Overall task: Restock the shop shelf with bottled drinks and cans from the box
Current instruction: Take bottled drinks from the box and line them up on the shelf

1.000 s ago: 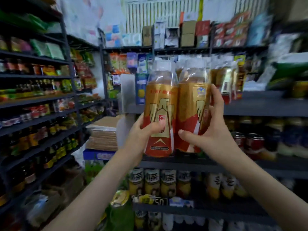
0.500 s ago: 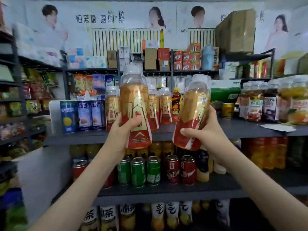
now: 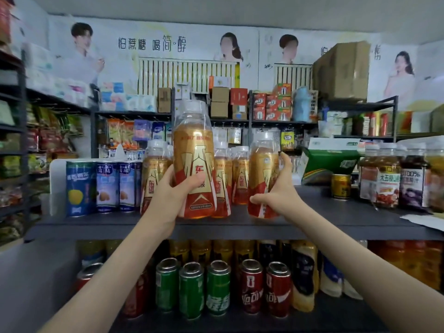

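Two bottles are up at the centre of the frame, one in each hand. The left hand [image 3: 173, 195] grips the nearer bottle [image 3: 193, 162] low on its body, thumb laid across the label, fingers wrapped behind and out of sight. It has clear plastic at the shoulder, a pale cap, amber drink inside and a glossy gold-and-red sleeve. The right hand [image 3: 280, 188] clasps the second bottle [image 3: 262, 169], same kind, from its right side: thumb low near the base, fingers curled over the upper body. That one leans a touch.

Both hang over the front of the dark, matte shelf board [image 3: 324, 219], just before the row of matching bottles [image 3: 224, 179]. Whether either base touches the board, I cannot tell.

At centre left stand tall blue cans [image 3: 108, 186], smooth cylinders. At the right edge there are labelled jars [image 3: 389, 181], the outermost blurred and cut off. On the tier below sit green cans [image 3: 192, 292] and red cans [image 3: 264, 289] with dull metal tops, and the bottles behind them are dim and hard to read.
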Action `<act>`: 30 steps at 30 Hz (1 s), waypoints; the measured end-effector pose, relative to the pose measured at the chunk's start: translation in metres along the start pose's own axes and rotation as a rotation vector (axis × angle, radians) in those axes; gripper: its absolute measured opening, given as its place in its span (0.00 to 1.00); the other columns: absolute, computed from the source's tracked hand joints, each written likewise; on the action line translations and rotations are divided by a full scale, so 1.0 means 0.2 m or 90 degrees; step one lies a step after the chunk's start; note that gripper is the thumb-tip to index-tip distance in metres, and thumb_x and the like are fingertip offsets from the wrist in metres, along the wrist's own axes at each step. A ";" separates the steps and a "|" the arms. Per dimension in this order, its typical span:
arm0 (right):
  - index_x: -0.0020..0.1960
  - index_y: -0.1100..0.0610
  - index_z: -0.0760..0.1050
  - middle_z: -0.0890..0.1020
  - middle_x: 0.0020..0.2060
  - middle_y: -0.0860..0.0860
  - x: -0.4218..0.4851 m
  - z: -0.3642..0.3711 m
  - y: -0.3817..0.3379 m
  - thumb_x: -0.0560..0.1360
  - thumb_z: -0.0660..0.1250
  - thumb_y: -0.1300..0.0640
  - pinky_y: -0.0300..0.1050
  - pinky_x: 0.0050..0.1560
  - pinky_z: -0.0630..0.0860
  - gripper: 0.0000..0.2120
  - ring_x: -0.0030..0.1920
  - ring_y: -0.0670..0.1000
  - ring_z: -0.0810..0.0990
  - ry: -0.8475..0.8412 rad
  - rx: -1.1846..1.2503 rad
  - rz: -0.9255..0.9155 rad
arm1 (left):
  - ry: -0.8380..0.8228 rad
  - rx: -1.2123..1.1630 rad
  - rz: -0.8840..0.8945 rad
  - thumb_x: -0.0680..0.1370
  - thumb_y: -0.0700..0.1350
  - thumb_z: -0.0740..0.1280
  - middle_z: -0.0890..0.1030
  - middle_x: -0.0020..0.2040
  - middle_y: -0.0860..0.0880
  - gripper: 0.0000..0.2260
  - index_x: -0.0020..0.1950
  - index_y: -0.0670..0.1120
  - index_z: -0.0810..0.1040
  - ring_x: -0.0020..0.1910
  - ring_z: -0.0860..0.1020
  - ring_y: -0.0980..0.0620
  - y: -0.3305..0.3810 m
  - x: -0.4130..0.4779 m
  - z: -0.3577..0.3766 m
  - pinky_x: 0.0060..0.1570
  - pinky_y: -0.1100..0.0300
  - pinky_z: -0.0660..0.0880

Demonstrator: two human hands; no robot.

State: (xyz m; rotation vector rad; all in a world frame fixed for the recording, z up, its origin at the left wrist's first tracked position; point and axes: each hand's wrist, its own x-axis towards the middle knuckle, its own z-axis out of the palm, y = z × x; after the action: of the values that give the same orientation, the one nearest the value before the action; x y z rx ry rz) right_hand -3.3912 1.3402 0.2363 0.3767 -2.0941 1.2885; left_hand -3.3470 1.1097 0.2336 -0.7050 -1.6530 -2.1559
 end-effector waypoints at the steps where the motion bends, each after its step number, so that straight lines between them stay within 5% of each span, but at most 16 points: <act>1: 0.72 0.38 0.41 0.60 0.72 0.55 0.03 0.03 0.03 0.50 0.81 0.51 0.60 0.71 0.63 0.65 0.71 0.57 0.63 0.013 -0.023 0.012 | 0.000 -0.001 -0.001 0.65 0.47 0.77 0.84 0.51 0.48 0.25 0.60 0.50 0.74 0.46 0.84 0.50 -0.02 0.02 0.00 0.37 0.58 0.80; 5: 0.77 0.49 0.36 0.58 0.73 0.58 0.11 0.11 0.13 0.61 0.81 0.57 0.58 0.71 0.57 0.63 0.72 0.60 0.57 0.034 -0.120 0.027 | -0.007 -0.007 -0.020 0.67 0.48 0.71 0.85 0.49 0.50 0.23 0.61 0.49 0.74 0.47 0.84 0.50 -0.11 0.06 -0.03 0.39 0.59 0.80; 9: 0.75 0.46 0.30 0.60 0.73 0.58 0.20 0.11 0.19 0.64 0.78 0.46 0.59 0.72 0.53 0.62 0.72 0.64 0.56 -0.038 -0.155 0.060 | 0.020 0.015 -0.023 0.65 0.48 0.77 0.84 0.51 0.48 0.25 0.60 0.51 0.74 0.48 0.84 0.49 -0.17 0.08 -0.04 0.41 0.56 0.80; 11: 0.75 0.41 0.36 0.65 0.72 0.54 0.25 0.06 0.20 0.67 0.75 0.43 0.63 0.70 0.61 0.54 0.71 0.62 0.63 -0.119 -0.032 0.114 | 0.041 0.011 -0.019 0.65 0.49 0.72 0.84 0.52 0.47 0.23 0.59 0.52 0.75 0.48 0.84 0.49 -0.18 0.08 -0.03 0.40 0.57 0.80; 13: 0.76 0.45 0.46 0.72 0.66 0.52 0.27 0.02 0.20 0.73 0.71 0.52 0.55 0.60 0.71 0.42 0.62 0.55 0.73 -0.193 0.066 0.142 | 0.052 0.013 -0.017 0.65 0.50 0.71 0.83 0.53 0.48 0.23 0.59 0.53 0.74 0.49 0.84 0.49 -0.19 0.10 -0.03 0.42 0.55 0.80; 18: 0.67 0.52 0.68 0.79 0.59 0.50 0.34 0.04 0.24 0.69 0.73 0.43 0.55 0.61 0.75 0.31 0.57 0.52 0.79 -0.239 -0.018 0.140 | 0.085 0.030 -0.022 0.64 0.52 0.73 0.83 0.54 0.49 0.23 0.58 0.56 0.74 0.51 0.83 0.49 -0.22 0.11 -0.01 0.52 0.47 0.79; 26: 0.56 0.57 0.68 0.78 0.53 0.52 0.45 0.20 0.26 0.74 0.69 0.47 0.49 0.54 0.77 0.19 0.55 0.54 0.78 -0.200 -0.113 0.127 | 0.107 0.030 -0.023 0.65 0.50 0.72 0.84 0.53 0.48 0.26 0.63 0.50 0.74 0.49 0.84 0.49 -0.23 0.08 -0.01 0.41 0.56 0.80; 28: 0.58 0.58 0.68 0.78 0.55 0.54 0.46 0.20 0.27 0.74 0.69 0.45 0.47 0.49 0.77 0.22 0.56 0.54 0.78 -0.206 -0.115 0.138 | 0.106 0.036 -0.028 0.65 0.50 0.72 0.84 0.54 0.48 0.26 0.62 0.51 0.74 0.49 0.84 0.49 -0.23 0.08 0.01 0.43 0.55 0.80; 30: 0.67 0.62 0.64 0.75 0.62 0.55 0.44 0.20 0.27 0.71 0.69 0.38 0.50 0.53 0.76 0.36 0.61 0.57 0.75 -0.164 -0.096 0.145 | 0.113 0.030 -0.041 0.65 0.51 0.73 0.84 0.54 0.48 0.27 0.64 0.51 0.73 0.49 0.84 0.49 -0.24 0.06 0.05 0.46 0.52 0.80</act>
State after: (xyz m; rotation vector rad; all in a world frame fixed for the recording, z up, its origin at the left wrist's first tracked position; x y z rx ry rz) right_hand -3.5012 1.3381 0.2447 0.2528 -2.4950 1.2510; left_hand -3.3814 1.1328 0.2044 -0.4393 -1.6463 -2.1468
